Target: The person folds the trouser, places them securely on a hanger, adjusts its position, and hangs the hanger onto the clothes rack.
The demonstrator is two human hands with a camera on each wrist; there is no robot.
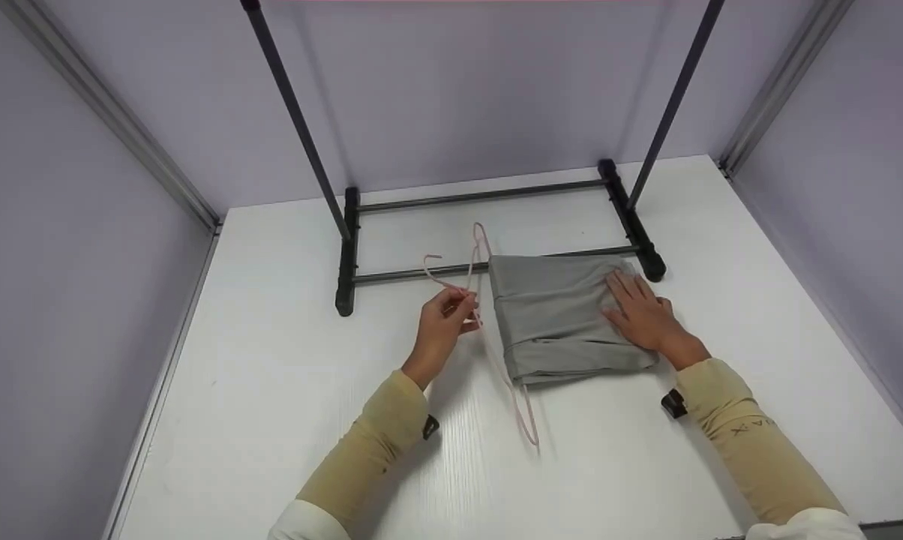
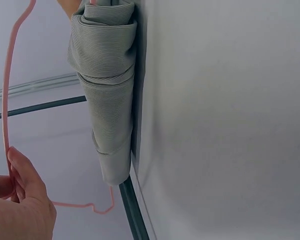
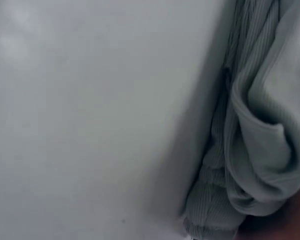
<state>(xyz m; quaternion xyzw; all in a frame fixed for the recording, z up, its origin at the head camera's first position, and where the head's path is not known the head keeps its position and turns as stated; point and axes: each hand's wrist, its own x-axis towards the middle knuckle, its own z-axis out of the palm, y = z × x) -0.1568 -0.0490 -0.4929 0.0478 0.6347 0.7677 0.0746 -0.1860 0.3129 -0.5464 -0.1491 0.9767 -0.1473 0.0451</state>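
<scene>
My left hand (image 1: 442, 321) pinches a thin pink clothes hanger (image 2: 5, 100) between thumb and fingers, close to its hook. The hanger is tilted up on its side, and its far and near ends stick out past the left edge of a folded grey garment (image 1: 553, 307). The rest of the hanger is hidden by the cloth. On the garment's right part rests my right hand (image 1: 641, 313), its fingers extended over the fabric. Ribbed fabric in loose folds shows in the right wrist view, with only a bit of that hand at the lower corner.
A dark metal rack stands at the back, with two uprights (image 1: 294, 112) and a front crossbar (image 1: 391, 277). The garment's far edge overlaps that crossbar. Everything is on a white table (image 1: 271, 390), enclosed by pale panels (image 1: 61, 247) on the sides and back.
</scene>
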